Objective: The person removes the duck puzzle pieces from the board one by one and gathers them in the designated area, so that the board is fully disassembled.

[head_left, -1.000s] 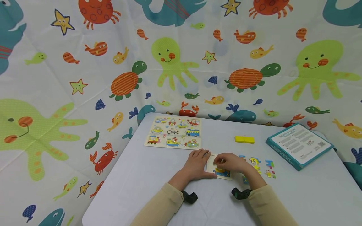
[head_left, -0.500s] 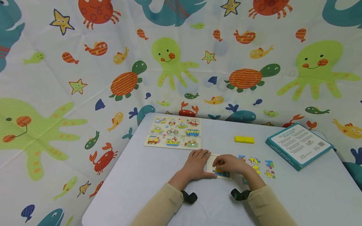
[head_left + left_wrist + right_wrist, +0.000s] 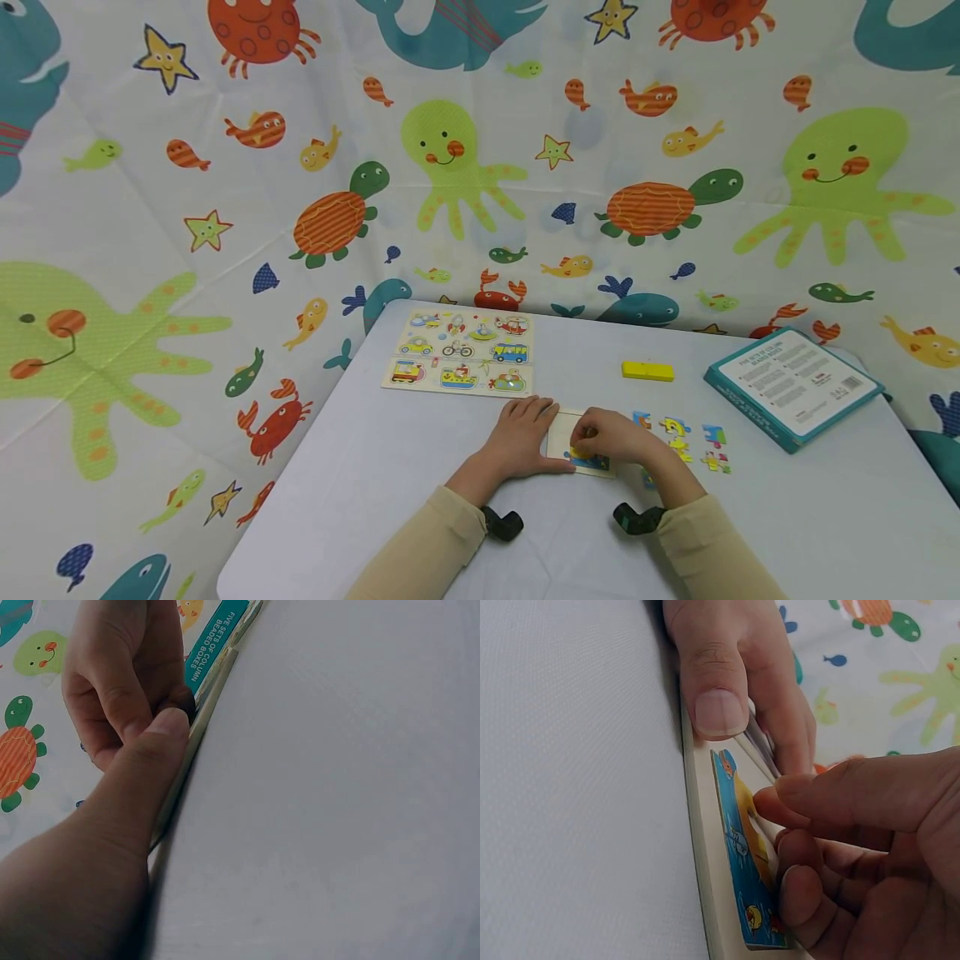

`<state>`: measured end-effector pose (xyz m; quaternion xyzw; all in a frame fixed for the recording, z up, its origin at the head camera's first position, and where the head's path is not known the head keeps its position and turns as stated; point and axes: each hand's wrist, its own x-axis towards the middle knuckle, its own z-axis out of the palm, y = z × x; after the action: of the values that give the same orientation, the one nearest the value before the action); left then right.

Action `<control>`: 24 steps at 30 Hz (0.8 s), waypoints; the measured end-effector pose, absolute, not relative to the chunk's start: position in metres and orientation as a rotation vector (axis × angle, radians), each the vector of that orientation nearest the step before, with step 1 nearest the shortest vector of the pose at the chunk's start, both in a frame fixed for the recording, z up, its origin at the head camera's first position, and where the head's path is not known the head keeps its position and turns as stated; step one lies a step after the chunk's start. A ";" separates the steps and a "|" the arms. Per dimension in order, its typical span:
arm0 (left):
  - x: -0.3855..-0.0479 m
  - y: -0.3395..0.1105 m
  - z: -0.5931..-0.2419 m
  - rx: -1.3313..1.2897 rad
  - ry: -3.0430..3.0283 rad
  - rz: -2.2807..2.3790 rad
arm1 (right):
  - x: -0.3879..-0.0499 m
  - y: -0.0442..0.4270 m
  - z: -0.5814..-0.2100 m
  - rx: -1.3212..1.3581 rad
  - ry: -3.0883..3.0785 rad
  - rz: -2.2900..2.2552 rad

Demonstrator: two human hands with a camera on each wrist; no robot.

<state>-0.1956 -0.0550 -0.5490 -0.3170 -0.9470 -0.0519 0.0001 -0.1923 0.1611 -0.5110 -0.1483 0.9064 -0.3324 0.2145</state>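
Observation:
My left hand (image 3: 517,437) lies spread over the left side of a small wooden puzzle board (image 3: 561,425), its thumb along the near edge. Blue and yellow jigsaw pieces (image 3: 739,847) sit joined along the near part of the board, as the right wrist view shows. Over them my right hand (image 3: 611,435) is bent down, thumb and index finger pinching a yellow puzzle piece (image 3: 759,855) that the fingers largely cover. Loose jigsaw pieces (image 3: 677,427) lie to the right of the board, some hidden behind the right hand and wrist.
A wooden picture board with vehicles (image 3: 465,354) lies at the back left of the white table (image 3: 360,483). Behind the loose pieces is a yellow block (image 3: 648,371). A teal box (image 3: 795,387) lies at the right. A printed cloth (image 3: 480,267) hangs behind the table.
My right hand's fingers have shifted slightly over the board, first left and then back right. My left hand stays where it was.

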 end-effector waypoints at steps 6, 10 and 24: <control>-0.196 -0.055 -0.550 -0.995 -2.980 -0.162 | -0.193 0.161 -0.513 -0.426 2.503 -0.938; -0.196 -0.055 -0.551 -0.994 -2.979 -0.166 | -0.193 0.161 -0.513 -0.428 2.503 -0.940; -0.197 -0.054 -0.553 -0.990 -2.981 -0.161 | -0.190 0.160 -0.512 -0.412 2.481 -0.951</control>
<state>-0.1974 -0.0543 -0.5531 -0.3148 -0.9478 -0.0512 -0.0019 -0.1898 0.1602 -0.5125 -0.1495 0.8991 -0.3447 0.2244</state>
